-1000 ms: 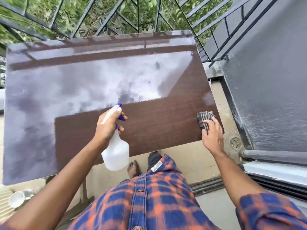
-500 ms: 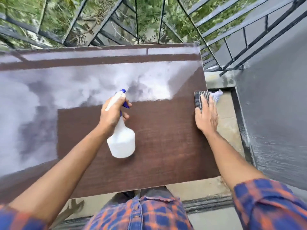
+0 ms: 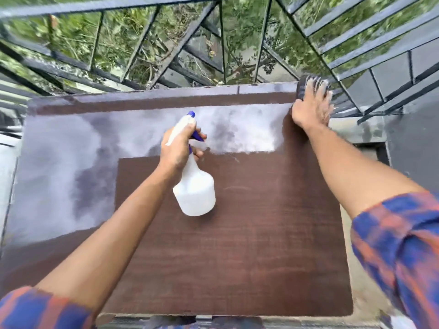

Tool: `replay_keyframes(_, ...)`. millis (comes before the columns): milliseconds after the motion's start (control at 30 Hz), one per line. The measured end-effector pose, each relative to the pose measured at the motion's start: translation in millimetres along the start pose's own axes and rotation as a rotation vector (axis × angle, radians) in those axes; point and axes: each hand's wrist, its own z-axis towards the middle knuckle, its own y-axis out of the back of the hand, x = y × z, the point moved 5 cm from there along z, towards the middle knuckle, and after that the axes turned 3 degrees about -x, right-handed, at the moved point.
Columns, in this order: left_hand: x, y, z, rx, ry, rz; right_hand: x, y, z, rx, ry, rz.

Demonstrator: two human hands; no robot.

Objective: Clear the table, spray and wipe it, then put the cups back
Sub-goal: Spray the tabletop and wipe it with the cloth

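- A dark brown wood-grain desk [image 3: 249,257] fills the centre and lower half of the frame, seen from above; no cups are in view, so it appears cleared for cleaning.
- The left hand [image 3: 179,144] sits just above centre frame, fingers wrapped around the neck of a white spray bottle [image 3: 194,191], with one finger curled at the blue trigger.
- The bottle hangs body-down above the desk, nozzle aimed toward the top of the frame, probably so mist falls on the far part of the surface.
- The right hand [image 3: 311,108] is at the upper right of the frame, at the desk's far right corner, palm down and fingers spread flat; it is blurred.
- Under it lies a dark striped cloth [image 3: 303,87], only its far edge showing beyond the fingers. The flat, spread hand seems meant to press the cloth evenly onto the surface for wiping.
- A pale glossy sheen covers the left and upper part of the desk; whether it is wetness or reflected sky cannot be told.
- A black metal railing [image 3: 166,58] with green foliage behind it crosses the top of the frame.
- Plaid sleeves, blue and orange, show at the lower left and lower right corners.
- Judged from this, spraying and wiping are under way together, and returning the cups is not yet done.
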Motion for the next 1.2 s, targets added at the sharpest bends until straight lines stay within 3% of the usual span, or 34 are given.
replay_keyframes(300, -17, 89, 18, -0.094, -0.024, 0.001, 104, -36, -39, 0.05, 0.118, -0.015)
replay_keyframes(633, -45, 258, 59, -0.179, -0.02, -0.127, 349, -127, -146, 0.104, 0.335, -0.039)
replay_keyframes(1000, -34, 484, 55, -0.399, -0.014, -0.159, 635, -242, -298, 0.279, 0.809, -0.105)
replay_keyframes(1200, -12, 541, 40, -0.484, 0.019, -0.185, 663, -268, -364, 0.416, 1.134, -0.144)
